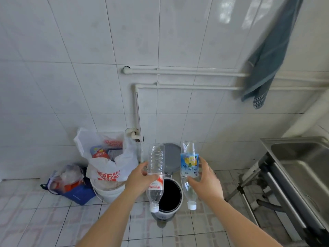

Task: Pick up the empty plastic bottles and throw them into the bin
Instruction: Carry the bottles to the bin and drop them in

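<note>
Both forearms reach in from the bottom edge, and at their ends I see each hand wrapped around a bottle. On my left hand [138,181] the fingers [140,169] curl round the middle of a clear ribbed bottle [155,161] with a red and white label, thumb on the near side, gripping it firmly. It hangs upside down, its white cap [154,208] pointing at the floor and its base up by the wall. My right hand [207,182] does the same with a second bottle [189,168] bearing a blue label with lemons; the fingers [204,165] clasp the label band and its white cap [192,207] also points down. Both look empty and stand near each other, not touching.

Between and just below the two caps sits the bin [170,195], a small round pedal bin with a dark open mouth and its grey lid [171,155] tipped up against the wall. Each cap overlaps the bin's rim from my view, one on either side.

Further out on the left, a white bucket [110,191] holds a white plastic bag [106,157] with red print, and a blue bag [78,193] of clutter lies beside it on the tiled floor [35,220]. On the right stands a steel sink [300,157] on a metal frame. Above it a blue-grey towel [267,59] hangs over white pipes [187,73] on the tiled wall
</note>
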